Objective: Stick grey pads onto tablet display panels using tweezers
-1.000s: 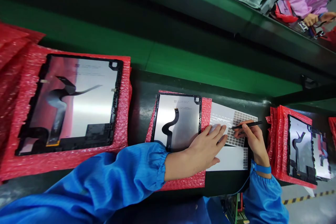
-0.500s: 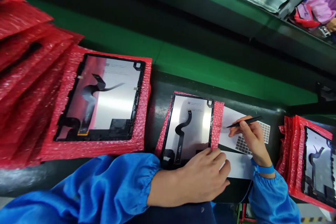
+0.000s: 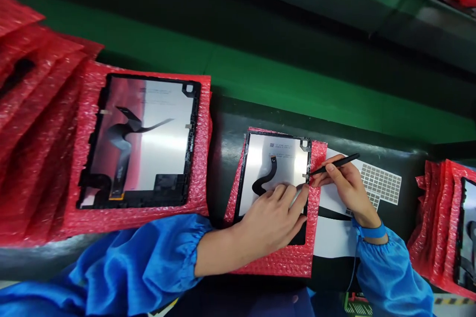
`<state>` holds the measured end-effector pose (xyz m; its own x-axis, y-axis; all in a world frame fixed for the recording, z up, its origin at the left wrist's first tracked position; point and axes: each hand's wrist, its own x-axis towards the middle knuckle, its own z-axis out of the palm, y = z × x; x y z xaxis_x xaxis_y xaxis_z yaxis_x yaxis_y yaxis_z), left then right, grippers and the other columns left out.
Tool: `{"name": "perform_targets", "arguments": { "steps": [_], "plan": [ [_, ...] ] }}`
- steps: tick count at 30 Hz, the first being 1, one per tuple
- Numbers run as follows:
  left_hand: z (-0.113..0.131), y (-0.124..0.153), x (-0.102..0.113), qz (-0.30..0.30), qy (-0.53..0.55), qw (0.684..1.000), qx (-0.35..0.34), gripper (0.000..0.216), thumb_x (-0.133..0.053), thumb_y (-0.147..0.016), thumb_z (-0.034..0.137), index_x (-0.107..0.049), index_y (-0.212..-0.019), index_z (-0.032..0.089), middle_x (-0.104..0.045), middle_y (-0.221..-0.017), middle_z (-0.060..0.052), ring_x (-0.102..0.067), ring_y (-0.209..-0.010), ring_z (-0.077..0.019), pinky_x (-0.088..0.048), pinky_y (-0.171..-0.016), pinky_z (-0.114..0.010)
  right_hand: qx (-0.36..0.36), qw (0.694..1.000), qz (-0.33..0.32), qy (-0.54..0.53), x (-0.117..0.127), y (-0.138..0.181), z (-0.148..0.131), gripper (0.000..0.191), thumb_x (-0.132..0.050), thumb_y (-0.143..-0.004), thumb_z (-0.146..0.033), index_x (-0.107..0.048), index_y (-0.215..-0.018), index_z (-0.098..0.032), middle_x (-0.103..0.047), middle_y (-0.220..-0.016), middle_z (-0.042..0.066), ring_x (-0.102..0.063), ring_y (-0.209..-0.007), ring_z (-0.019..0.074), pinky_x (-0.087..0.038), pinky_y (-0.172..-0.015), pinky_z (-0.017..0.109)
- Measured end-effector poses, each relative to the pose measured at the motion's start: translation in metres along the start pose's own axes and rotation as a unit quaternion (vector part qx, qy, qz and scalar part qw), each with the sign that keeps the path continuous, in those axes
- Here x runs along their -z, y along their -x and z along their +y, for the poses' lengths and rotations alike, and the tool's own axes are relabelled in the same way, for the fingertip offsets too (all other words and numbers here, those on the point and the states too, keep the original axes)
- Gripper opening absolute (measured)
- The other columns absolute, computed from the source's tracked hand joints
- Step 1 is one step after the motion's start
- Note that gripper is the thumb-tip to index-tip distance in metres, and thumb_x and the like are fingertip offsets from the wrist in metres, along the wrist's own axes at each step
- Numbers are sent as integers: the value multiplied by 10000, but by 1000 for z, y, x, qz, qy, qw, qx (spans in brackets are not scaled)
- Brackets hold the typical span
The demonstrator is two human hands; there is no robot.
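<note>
A tablet screen panel (image 3: 267,158) lies face down on a red bubble-wrap sheet (image 3: 297,262) in front of me, with a black flex cable (image 3: 265,178) curling over its silver back. My left hand (image 3: 273,218) rests flat on the panel's lower right part, fingers spread. My right hand (image 3: 344,185) pinches black tweezers (image 3: 334,164), whose tip touches the panel's right edge. Under that hand a white sheet with a grid of small grey stickers (image 3: 381,183) lies on the bench.
A larger panel (image 3: 143,141) lies on red bubble wrap (image 3: 143,218) at the left, beside a fanned stack of red sheets (image 3: 33,109). More red wrap with a panel (image 3: 451,223) sits at the right edge. A green conveyor belt (image 3: 260,79) runs behind.
My right hand has carried the tweezers from the sticker sheet leftward to the panel's right edge. My left hand has slid from the sheet up onto the panel.
</note>
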<state>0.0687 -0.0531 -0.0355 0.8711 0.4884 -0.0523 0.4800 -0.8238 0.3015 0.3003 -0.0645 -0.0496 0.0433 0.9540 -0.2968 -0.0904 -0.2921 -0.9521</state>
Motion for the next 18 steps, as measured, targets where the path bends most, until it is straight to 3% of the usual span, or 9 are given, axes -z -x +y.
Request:
{"name": "perform_targets", "arguments": {
  "steps": [12,18],
  "plan": [
    [-2,-2,2,-20,8,1000,3,573,-495,-1059,406,-488,-1517,62,-665,-1176,-165,-662,-1047,-311,-611,-792,-424,-7,1000,2,10,-2,1,-2,322,-709,-999,-559,-625,-1001,-248,-777,-789,22,-785,-666,193,-690,-662,340],
    [-1,-4,1,-1,-25,1000,5,726,-546,-1039,463,-423,-1581,-5,-671,-1120,-151,-670,-944,-285,-601,-707,-400,-4,1000,0,8,-2,3,-1,282,-691,-1024,-519,-624,-1010,-246,-786,-803,28,-795,-700,201,-690,-674,342]
  ]
}}
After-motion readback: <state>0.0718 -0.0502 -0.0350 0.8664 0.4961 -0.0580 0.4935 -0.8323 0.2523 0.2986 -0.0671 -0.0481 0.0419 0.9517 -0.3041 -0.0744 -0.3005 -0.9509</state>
